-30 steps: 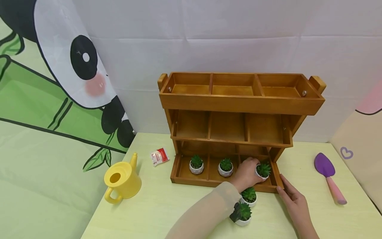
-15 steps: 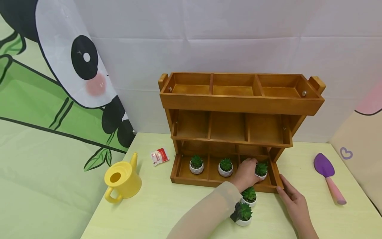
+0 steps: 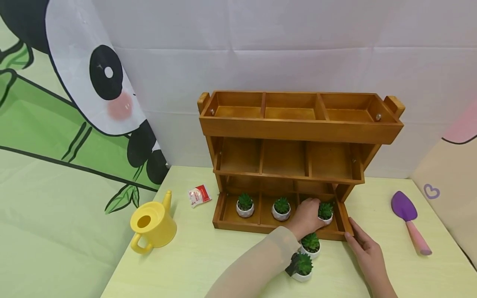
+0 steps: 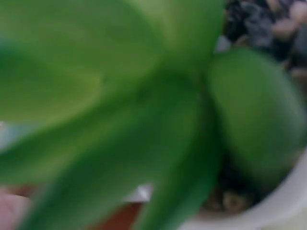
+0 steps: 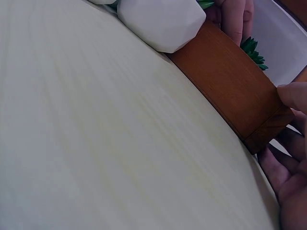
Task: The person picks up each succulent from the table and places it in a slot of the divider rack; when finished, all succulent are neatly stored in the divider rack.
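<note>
In the head view my left hand (image 3: 306,217) grips a small potted succulent (image 3: 325,212) by its white pot, in the right compartment of the wooden shelf's bottom tier (image 3: 238,226). My right hand (image 3: 369,257) holds the front right corner of that tier, thumb at the front and fingers along the side; the right wrist view shows the thumb (image 5: 293,96) on the wooden corner (image 5: 268,127). Two more succulents stand in the left (image 3: 244,204) and middle (image 3: 281,208) compartments. Green leaves (image 4: 144,110) fill the left wrist view.
Two potted succulents (image 3: 310,244) (image 3: 303,267) stand on the table before the shelf, close to the left forearm. A yellow watering can (image 3: 153,225) and a red-white packet (image 3: 199,195) lie left of the shelf, a purple trowel (image 3: 405,207) right.
The left hand has moved the gripped succulent slightly left and back, and it sits a little lower within the right compartment. The right hand keeps its hold on the corner.
</note>
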The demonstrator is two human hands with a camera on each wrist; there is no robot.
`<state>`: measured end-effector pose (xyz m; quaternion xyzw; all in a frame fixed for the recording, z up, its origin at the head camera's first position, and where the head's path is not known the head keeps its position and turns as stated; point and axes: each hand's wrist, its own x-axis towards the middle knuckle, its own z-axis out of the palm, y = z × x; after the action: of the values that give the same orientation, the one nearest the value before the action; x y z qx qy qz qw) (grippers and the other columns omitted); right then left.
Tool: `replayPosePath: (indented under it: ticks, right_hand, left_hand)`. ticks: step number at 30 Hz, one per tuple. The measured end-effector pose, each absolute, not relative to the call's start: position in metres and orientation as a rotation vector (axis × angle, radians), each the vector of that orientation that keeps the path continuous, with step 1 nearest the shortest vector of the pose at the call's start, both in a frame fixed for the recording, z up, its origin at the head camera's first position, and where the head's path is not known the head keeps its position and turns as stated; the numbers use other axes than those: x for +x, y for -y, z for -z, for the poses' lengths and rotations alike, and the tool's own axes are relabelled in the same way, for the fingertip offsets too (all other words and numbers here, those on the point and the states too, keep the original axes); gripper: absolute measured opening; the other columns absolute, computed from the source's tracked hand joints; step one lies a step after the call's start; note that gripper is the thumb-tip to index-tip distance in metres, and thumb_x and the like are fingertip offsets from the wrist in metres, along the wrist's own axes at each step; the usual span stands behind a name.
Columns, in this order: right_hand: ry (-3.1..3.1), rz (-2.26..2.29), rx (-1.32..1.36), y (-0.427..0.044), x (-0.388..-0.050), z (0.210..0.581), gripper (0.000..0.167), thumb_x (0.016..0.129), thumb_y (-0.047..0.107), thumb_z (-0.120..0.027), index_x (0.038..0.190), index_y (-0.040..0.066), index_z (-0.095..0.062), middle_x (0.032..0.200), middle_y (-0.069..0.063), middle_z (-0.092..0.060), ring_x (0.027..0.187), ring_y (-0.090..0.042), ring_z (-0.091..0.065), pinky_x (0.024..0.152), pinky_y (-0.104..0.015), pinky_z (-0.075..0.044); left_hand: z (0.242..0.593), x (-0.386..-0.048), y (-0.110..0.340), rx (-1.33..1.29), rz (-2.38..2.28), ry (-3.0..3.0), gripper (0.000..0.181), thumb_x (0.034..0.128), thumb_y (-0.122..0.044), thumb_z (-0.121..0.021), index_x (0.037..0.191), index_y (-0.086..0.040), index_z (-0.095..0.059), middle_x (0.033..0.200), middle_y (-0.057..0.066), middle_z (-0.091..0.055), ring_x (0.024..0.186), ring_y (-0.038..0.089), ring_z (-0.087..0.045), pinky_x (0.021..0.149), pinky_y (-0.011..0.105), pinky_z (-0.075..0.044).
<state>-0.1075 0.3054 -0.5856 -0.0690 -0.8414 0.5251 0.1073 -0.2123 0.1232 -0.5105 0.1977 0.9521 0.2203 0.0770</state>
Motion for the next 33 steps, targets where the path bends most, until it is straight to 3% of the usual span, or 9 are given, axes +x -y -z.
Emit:
replayPosePath:
  ticks: [17,25,33]
  right_hand:
    - [2.47,-1.56,-0.211,-0.304,-0.106,0.583,0.056,0.107,0.029,-0.062,0.158,0.015,-0.047,0.152,-0.02,-0.046,0.118,0.019,-0.045,0.091,-0.002,-0.042]
    - [2.483,-1.547,-0.228,-0.304,-0.107,0.582,0.056,0.107,0.031,-0.062,0.159,0.014,-0.046,0.152,-0.021,-0.046,0.118,0.02,-0.044,0.092,-0.002,-0.041]
    - [2.477,-1.559,-0.232,-0.303,-0.107,0.583,0.056,0.107,0.03,-0.062,0.158,0.013,-0.046,0.152,-0.02,-0.045,0.12,0.02,-0.043,0.093,-0.002,-0.04]
  left_hand:
    - [0.488,-0.201,-0.097,0.565,-0.976,-2.756,0.071,0.0842,-0.037,-0.09,0.145,-0.014,-0.061,0.141,-0.005,-0.061,0.129,0.012,-0.057,0.106,0.026,-0.048]
    - [0.481,-0.19,-0.075,0.584,-1.161,-2.655,0.066,0.0883,-0.035,-0.087,0.146,-0.016,-0.06,0.141,-0.007,-0.061,0.126,0.009,-0.058,0.102,0.023,-0.05]
    - [0.484,-0.177,-0.046,0.623,-1.336,-2.566,0.06,0.0893,-0.026,-0.086,0.143,-0.017,-0.061,0.136,-0.009,-0.063,0.124,0.014,-0.06,0.1,0.023,-0.051]
